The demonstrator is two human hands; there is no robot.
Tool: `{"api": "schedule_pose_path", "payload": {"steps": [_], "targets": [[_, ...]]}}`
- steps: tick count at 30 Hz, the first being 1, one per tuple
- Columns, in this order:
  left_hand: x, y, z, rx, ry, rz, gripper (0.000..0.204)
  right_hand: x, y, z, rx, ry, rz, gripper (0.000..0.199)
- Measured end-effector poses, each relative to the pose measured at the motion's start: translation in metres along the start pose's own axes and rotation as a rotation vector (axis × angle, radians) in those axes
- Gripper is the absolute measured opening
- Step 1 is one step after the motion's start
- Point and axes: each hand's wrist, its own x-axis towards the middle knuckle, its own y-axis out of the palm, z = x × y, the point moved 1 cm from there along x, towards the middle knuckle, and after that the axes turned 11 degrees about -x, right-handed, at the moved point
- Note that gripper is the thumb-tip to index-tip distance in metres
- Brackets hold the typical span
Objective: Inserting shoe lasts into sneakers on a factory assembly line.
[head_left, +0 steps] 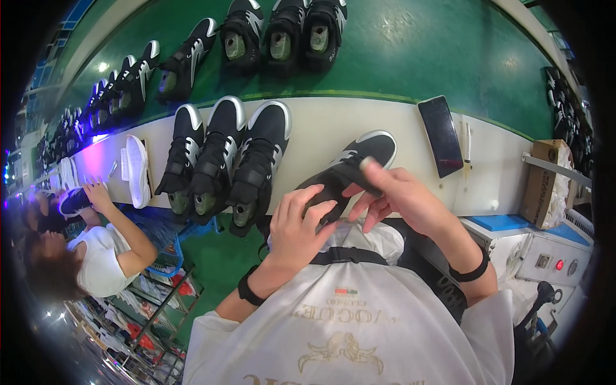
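A black shoe upper with a silver-edged toe lies at the front of the white ledge, its toe pointing away to the right. My left hand is curled around its heel end, fingers bent over the collar. Over the ankle part, my right hand has a black strap between its thumb and fingers; its other fingers hang partly bent. My hands hide most of the heel and opening. Left of my left hand, several matching shoes stand in a row, with green lasts showing in their heels.
Beyond the ledge, a green conveyor belt carries more shoes. A dark phone and a thin white pen-like tool lie right. At left are a white sole and a co-worker. A cardboard box stands far right.
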Motion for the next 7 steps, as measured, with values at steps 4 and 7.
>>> {"api": "schedule_pose_path", "payload": {"steps": [4, 7], "targets": [[-0.002, 0.01, 0.006, 0.049, -0.015, -0.08, 0.045, 0.003, 0.002, -0.013, -0.05, 0.051, 0.12, 0.045], [-0.003, 0.013, 0.013, 0.063, 0.024, -0.112, 0.046, 0.001, 0.017, -0.052, 0.156, 0.157, 0.191, 0.044]]}}
